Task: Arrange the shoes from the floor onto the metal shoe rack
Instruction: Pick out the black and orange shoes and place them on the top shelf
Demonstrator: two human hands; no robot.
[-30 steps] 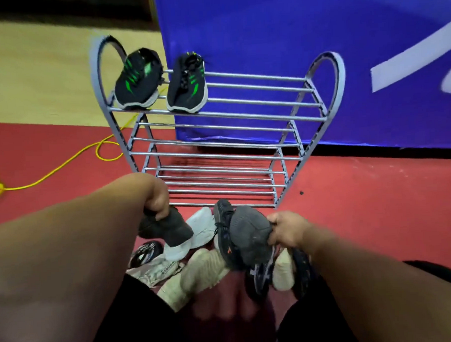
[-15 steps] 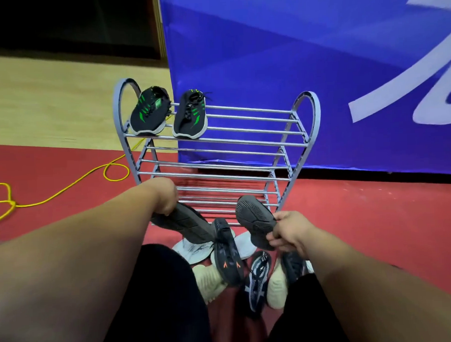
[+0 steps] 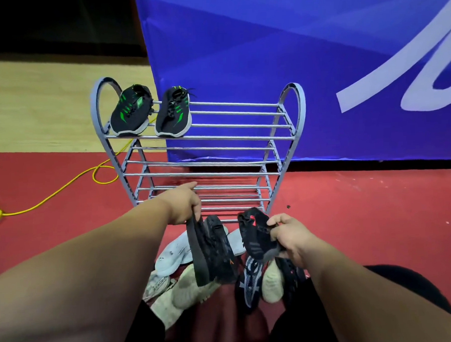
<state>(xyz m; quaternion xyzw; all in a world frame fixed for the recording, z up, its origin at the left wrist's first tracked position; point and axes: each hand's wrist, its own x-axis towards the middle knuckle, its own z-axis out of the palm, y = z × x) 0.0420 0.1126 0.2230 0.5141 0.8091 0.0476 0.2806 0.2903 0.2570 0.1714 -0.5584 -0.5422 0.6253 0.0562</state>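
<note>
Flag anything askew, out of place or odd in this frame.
On the rack top tier, the left black-green shoe sits skewed toward the side loop, while the right black-green shoe points straighter. A yellow cable trails loose across the floor and passes behind the rack's left side. The floor shoes lie in a jumbled heap.

Small lettering on a pale shoe (image 3: 159, 284), below and left of the fingers (image 3: 196, 208) of the left hand (image 3: 183, 205), too blurred to read, white strokes on the blue banner (image 3: 266, 65), no legible word
</note>
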